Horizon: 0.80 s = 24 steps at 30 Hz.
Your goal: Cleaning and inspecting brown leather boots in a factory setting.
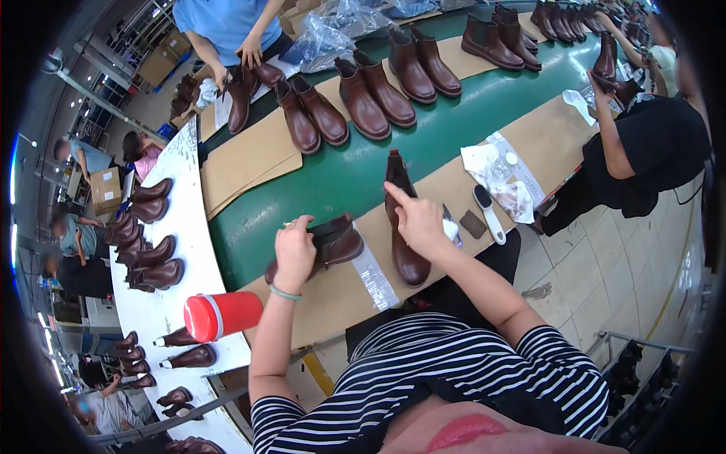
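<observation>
The left hand (293, 250) sits at about nine o'clock from the right, its fingers curled shut over the top opening of a brown ankle boot (333, 246) lying on its side on the cardboard strip (333, 299); something small and pale shows pinched at its fingertips, too small to name. The right hand (417, 221) rests on the upper shaft of a second brown boot (404, 246) standing upright, forefinger stretched toward twelve o'clock, the other fingers loosely bent against the leather; whether it truly grips, I cannot tell. Both boots lie beside the green conveyor belt (340, 178); the leather looks smooth and likely slippery, the shaft soft, the sole stiff, so heel or collar seems the safest hold. A brush (489, 214) lies at three o'clock; a red cylinder (221, 315) at eight.
</observation>
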Motion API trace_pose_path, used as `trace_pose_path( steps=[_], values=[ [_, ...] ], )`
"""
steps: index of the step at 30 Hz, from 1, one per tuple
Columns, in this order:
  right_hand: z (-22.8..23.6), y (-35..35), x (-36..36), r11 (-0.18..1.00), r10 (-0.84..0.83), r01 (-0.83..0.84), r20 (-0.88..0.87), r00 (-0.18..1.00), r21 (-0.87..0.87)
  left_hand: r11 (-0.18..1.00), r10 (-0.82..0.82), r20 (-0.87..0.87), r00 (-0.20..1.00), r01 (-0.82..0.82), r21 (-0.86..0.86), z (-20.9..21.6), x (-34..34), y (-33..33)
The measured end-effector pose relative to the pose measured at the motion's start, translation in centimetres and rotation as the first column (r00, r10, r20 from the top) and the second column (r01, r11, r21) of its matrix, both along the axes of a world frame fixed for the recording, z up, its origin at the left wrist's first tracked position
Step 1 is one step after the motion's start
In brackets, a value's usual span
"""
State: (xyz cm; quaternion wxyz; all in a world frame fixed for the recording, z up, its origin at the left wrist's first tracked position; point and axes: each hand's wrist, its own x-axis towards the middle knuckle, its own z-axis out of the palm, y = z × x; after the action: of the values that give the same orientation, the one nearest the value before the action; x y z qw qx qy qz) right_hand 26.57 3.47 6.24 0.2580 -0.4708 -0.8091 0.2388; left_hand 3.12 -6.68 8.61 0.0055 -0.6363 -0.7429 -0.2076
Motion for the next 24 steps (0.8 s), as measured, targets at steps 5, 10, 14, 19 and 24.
trace_pose_path(
  steps=[5, 10, 14, 19, 24],
  values=[
    [-0.7, -0.8, -1.9, 0.992, 0.121, -0.121, -0.011, 0.993, -0.025, 0.998, 0.041, 0.225, 0.973, -0.027, -0.062, -0.3, 5.6, 4.9],
    [0.3, 0.4, -2.3, 0.917, 0.394, -0.371, 0.181, 0.901, -0.145, 0.997, -0.040, 0.513, 0.857, 0.000, 0.076, -3.5, 7.7, 3.6],
    [0.3, 0.3, -2.2, 0.868, 0.480, -0.456, 0.091, 0.873, -0.196, 0.991, -0.003, 0.755, 0.656, -0.100, 0.091, 0.0, 6.7, 3.2],
    [1.2, -1.0, -4.4, 0.834, 0.545, -0.488, 0.240, 0.804, -0.258, 0.994, 0.096, 0.785, 0.613, -0.026, -0.102, -0.9, 0.2, 2.7],
    [-0.6, -0.6, -6.5, 0.876, 0.460, -0.394, 0.237, 0.856, -0.277, 0.993, 0.008, 0.604, 0.797, 0.062, -0.095, -0.4, -3.8, 8.6]
  ],
)
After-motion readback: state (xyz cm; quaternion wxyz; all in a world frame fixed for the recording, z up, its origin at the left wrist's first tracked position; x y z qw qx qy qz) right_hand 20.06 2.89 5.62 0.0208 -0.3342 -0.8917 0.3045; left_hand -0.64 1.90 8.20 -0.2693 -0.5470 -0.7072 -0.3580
